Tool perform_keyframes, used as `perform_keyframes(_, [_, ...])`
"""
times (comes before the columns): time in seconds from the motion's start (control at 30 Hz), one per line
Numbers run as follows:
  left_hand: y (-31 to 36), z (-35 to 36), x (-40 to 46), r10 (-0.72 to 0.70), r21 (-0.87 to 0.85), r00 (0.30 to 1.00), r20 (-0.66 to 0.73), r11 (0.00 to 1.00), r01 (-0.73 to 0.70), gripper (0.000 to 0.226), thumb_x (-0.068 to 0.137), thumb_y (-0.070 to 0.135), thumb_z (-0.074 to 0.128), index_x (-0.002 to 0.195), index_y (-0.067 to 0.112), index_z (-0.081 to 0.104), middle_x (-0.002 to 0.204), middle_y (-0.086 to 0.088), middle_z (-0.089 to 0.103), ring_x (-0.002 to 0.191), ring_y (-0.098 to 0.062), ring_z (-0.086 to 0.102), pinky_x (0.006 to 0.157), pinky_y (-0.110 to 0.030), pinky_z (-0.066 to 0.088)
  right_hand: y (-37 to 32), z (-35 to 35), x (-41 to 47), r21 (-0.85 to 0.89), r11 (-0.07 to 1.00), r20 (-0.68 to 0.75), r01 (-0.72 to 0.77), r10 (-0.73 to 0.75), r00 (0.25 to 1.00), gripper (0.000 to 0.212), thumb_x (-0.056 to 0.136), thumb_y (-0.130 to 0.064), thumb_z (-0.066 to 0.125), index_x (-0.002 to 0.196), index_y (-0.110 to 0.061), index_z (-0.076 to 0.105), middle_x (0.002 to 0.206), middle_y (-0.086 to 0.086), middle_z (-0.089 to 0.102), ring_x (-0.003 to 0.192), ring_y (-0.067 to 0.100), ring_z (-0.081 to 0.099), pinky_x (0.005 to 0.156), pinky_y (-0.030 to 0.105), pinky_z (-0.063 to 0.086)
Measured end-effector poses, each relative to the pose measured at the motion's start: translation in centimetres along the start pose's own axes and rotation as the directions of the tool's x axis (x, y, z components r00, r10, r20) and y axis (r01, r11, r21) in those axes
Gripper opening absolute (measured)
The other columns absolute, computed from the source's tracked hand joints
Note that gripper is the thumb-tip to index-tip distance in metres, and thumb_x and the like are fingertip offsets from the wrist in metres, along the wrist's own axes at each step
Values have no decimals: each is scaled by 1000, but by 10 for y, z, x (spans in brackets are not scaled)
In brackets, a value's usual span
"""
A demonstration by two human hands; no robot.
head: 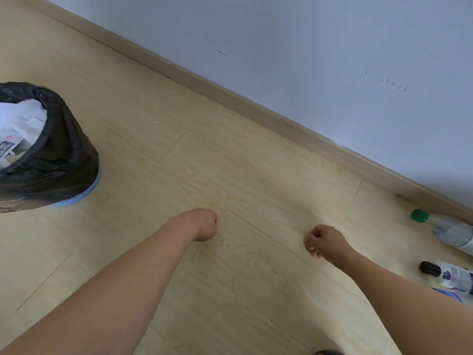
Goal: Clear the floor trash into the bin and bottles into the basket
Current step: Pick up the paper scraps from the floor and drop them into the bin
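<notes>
A bin (pixel 64 160) lined with a black bag stands at the left, with white paper and wrappers inside. Two bottles lie on the floor at the right edge: a clear one with a green cap (pixel 445 230) near the skirting, and one with a black cap and purple label (pixel 450 274) closer to me. My left hand (pixel 204 224) hovers over the floor in the middle, fingers curled shut with nothing visible in them. My right hand (pixel 323 240) is also curled shut, empty as far as I can see, left of the bottles. No basket is in view.
Pale wooden floor (pixel 256 175) runs to a skirting board (pixel 230 98) and white wall along the upper right. A blue object (pixel 450 295) peeks out beside my right forearm. A dark shape (pixel 329 352) shows at the bottom edge.
</notes>
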State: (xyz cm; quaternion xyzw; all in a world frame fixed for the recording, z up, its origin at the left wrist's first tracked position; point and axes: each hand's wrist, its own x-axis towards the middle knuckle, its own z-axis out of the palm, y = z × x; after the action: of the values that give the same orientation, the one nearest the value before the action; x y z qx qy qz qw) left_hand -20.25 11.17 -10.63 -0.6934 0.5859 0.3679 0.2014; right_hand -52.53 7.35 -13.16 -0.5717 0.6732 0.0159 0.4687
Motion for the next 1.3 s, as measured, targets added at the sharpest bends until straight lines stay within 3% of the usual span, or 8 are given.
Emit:
perform_keyframes(0.1, [0,3,1,9,2,1000,-8,1000,-9,32,95,18,38,118,15,59,127,-8,59,114,-26,55,92,-31,44,6,3,-4,21,999,-20,24,-23,1000,6,81,-12,57,83,-11,62,67,7,70,58,17,59,57,32,48])
perform_keyframes(0.33, [8,17,2,44,0,999,11,999,-44,31,96,20,38,118,16,58,124,-7,59,111,-25,56,88,-31,43,7,13,-8,-259,962,-87,89,-115,990,1,85,-23,57,85,-23,56,85,-5,61,75,15,59,68,29,50])
perform_keyframes(0.7, [3,26,-2,60,-31,998,26,998,-60,29,95,23,38,114,18,60,121,-5,60,108,-23,56,91,-33,46,-4,16,-6,-472,880,-87,58,-112,990,12,88,-22,46,81,-14,52,82,2,59,70,21,56,59,32,45])
perform_keyframes(1.0, [-38,-29,-1,-67,-237,960,-270,971,0,24,94,19,39,101,15,61,109,-7,64,96,-25,59,78,-30,47,-132,44,37,-389,848,-72,359,-416,907,13,91,-23,45,86,-13,50,83,3,58,76,23,55,66,35,43])
perform_keyframes(1.1, [-62,-44,10,-158,-304,915,-370,952,41,19,92,21,41,95,17,60,106,-7,66,94,-27,60,77,-31,48,-179,70,66,-316,821,-28,476,-510,860,11,93,-20,43,86,-12,46,89,6,56,85,26,52,72,35,40])
perform_keyframes(1.17, [-82,-55,21,-222,-348,877,-426,935,67,19,92,21,42,94,16,60,103,-8,66,92,-28,61,74,-31,48,-210,89,92,-318,769,14,555,-582,813,12,96,-19,42,92,-10,48,108,14,59,108,30,54,87,38,42])
perform_keyframes(1.23, [-99,-67,31,-270,-390,840,-471,918,76,18,92,20,43,96,14,60,101,-9,67,91,-29,61,73,-31,47,-236,103,117,-368,715,34,594,-628,777,18,99,-19,40,100,-6,53,135,19,51,136,26,38,106,40,34])
perform_keyframes(1.3, [-115,-81,41,-333,-459,793,-509,885,77,19,93,19,43,99,12,60,100,-10,66,91,-29,61,74,-32,48,-261,113,142,-401,675,29,619,-666,745,23,100,-20,36,107,-5,53,148,18,39,145,23,25,116,42,22])
